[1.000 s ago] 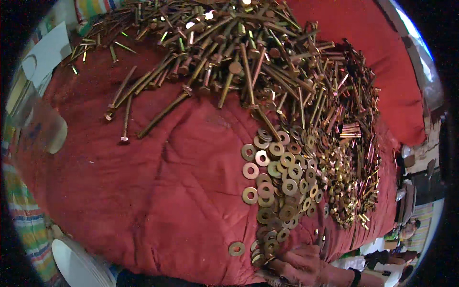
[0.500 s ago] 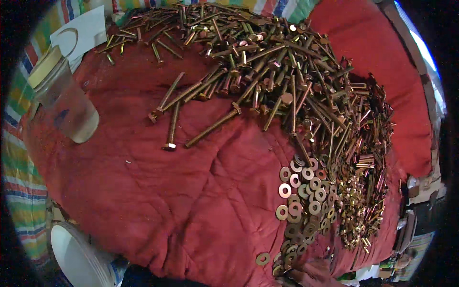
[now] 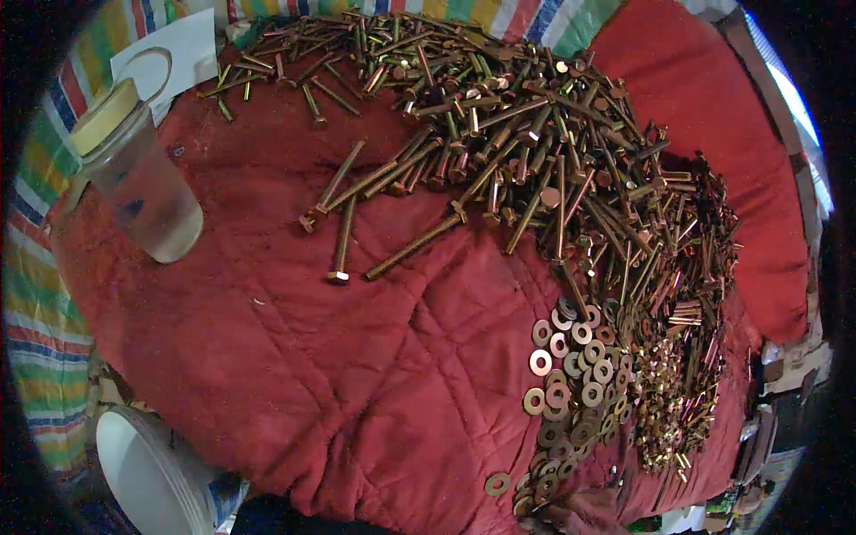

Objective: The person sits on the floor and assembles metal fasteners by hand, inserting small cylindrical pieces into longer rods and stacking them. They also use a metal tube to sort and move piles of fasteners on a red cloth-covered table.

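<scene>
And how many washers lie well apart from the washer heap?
1: the lone washer on the red cloth, near the lower edge, left of the washer heap's near end and of the right hand. Others may be hidden under the hand.

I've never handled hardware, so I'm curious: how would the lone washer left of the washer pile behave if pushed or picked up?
The lone washer looks metallic, so it is probably stiff and fairly heavy for its size. Lying flat on the red cloth, it would likely slide rather than roll. Being thin, it may be fiddly to pinch.
</scene>
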A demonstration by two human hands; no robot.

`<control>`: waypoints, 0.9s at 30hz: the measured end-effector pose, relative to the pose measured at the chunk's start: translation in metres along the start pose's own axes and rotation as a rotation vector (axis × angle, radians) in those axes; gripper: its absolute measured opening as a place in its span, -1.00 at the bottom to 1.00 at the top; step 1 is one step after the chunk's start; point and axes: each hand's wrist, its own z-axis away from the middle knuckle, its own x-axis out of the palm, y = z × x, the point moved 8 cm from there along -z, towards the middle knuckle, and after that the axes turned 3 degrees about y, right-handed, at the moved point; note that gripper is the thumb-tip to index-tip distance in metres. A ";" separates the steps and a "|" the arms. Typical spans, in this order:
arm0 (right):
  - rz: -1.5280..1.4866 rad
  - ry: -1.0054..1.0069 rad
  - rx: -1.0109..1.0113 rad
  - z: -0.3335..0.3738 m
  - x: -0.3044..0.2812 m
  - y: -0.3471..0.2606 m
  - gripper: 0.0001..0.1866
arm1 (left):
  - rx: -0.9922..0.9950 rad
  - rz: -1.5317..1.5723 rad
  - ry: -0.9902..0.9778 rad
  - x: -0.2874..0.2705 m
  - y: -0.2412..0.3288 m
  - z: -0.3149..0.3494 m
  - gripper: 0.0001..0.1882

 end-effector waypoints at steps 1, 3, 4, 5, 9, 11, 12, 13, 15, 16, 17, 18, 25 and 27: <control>0.013 0.003 -0.001 0.000 0.001 0.000 -0.13 | -0.003 -0.001 0.004 -0.001 -0.001 0.000 -0.67; 0.032 0.008 0.001 -0.002 0.001 -0.001 -0.12 | -0.005 0.000 0.005 -0.001 -0.002 -0.001 -0.67; 0.052 0.009 -0.009 -0.004 0.001 -0.003 -0.11 | -0.005 -0.002 0.006 -0.001 -0.002 -0.002 -0.67; 0.049 0.023 -0.007 -0.005 0.000 -0.003 -0.14 | -0.008 -0.002 0.012 -0.002 -0.003 -0.002 -0.67; 0.022 0.039 0.007 -0.011 0.002 0.001 -0.19 | -0.012 -0.003 0.025 -0.003 -0.006 -0.006 -0.68; -0.003 0.020 0.013 -0.012 0.005 0.004 -0.20 | -0.016 -0.006 0.036 -0.004 -0.008 -0.009 -0.68; -0.015 0.009 0.015 -0.013 0.007 0.006 -0.20 | -0.013 -0.003 0.040 -0.005 -0.009 -0.010 -0.68; -0.025 0.001 0.018 -0.013 0.008 0.008 -0.21 | -0.018 -0.006 0.046 -0.005 -0.010 -0.011 -0.68; -0.036 -0.017 0.029 -0.013 0.011 0.011 -0.22 | -0.025 0.000 0.053 -0.006 -0.012 -0.013 -0.68; -0.044 -0.026 0.037 -0.014 0.012 0.012 -0.22 | -0.025 -0.002 0.055 -0.006 -0.012 -0.014 -0.68; -0.053 -0.032 0.042 -0.015 0.012 0.013 -0.22 | -0.026 0.000 0.059 -0.007 -0.013 -0.015 -0.68; -0.062 -0.037 0.046 -0.015 0.013 0.013 -0.23 | -0.020 -0.002 0.059 -0.008 -0.013 -0.016 -0.68; -0.081 -0.071 0.046 -0.020 0.016 0.014 -0.26 | -0.045 0.006 0.080 -0.017 -0.024 -0.012 -0.68; -0.090 -0.077 0.054 -0.020 0.016 0.016 -0.26 | -0.055 0.006 0.080 -0.019 -0.027 -0.012 -0.68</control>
